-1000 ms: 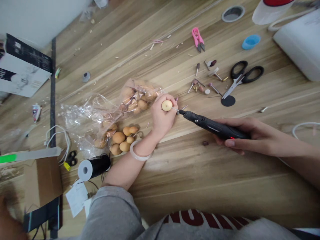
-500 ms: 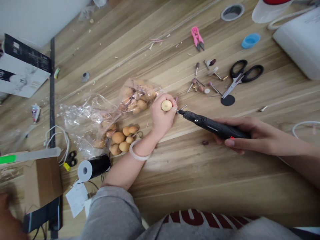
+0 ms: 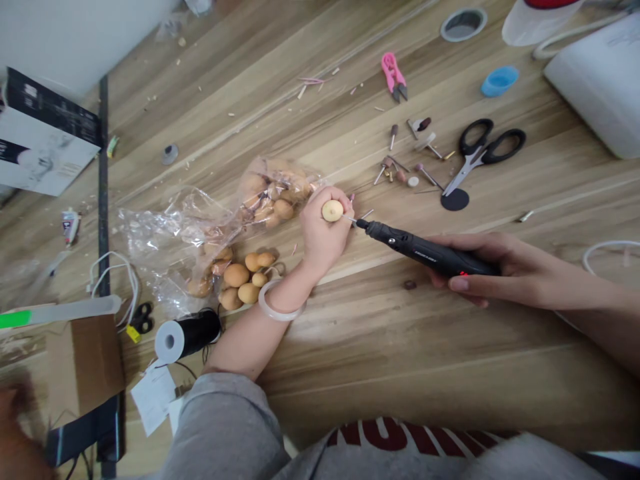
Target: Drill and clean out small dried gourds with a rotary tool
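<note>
Tightly curled, the left hand (image 3: 323, 237) pinches a small dried gourd (image 3: 333, 211) near the middle of the worktop (image 3: 400, 347), its pale, flat-looking round face turned up and most of its body hidden by the fingers, so its shape is hard to judge. The right hand (image 3: 505, 273) wraps the black body of a rotary tool (image 3: 430, 253), whose slim bit (image 3: 361, 223) points at the gourd and ends just beside the left fingertips; whether it touches is hard to say from this view. That closeness is the main risk: a bit skidding off the smooth, rounded gourd could nick those fingers. Crowding adds to it, with loose grinding bits (image 3: 400, 170) lying near the tool and a clear plastic bag (image 3: 175, 227) of more gourds just beside the left wrist.
</note>
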Demonstrator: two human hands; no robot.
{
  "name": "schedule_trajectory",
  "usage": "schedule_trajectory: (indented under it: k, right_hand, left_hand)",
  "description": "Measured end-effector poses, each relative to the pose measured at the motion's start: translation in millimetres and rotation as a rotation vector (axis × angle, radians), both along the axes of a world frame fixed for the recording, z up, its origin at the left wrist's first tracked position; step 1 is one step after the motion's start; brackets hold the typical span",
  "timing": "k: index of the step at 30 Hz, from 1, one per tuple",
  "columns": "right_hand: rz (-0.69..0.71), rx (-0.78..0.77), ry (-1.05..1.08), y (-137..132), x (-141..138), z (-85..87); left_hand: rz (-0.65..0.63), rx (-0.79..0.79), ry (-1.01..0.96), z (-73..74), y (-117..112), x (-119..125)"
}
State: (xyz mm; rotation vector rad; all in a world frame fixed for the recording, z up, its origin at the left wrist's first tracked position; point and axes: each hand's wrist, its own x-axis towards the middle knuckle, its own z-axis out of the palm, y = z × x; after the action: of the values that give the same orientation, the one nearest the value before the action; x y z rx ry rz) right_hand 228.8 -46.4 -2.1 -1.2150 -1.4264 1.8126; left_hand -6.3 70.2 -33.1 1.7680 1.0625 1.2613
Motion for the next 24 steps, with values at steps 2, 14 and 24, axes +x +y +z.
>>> schedule_trajectory:
  k: [2, 14, 24]
  right_hand:
    - [0.002, -0.003, 0.005, 0.0, 0.1, -0.3]
    - [-0.005, 0.019, 0.005, 0.6, -1.1, 2.3]
    - [0.003, 0.014, 0.006, -0.4, 0.4, 0.5]
  left_hand:
    - [0.004, 0.000, 0.007, -0.9, 0.2, 0.1]
    - [-0.001, 0.010, 0.011, -4.8, 1.9, -0.7]
    - [-0.008, 0.023, 0.000, -2.7, 0.9, -0.4]
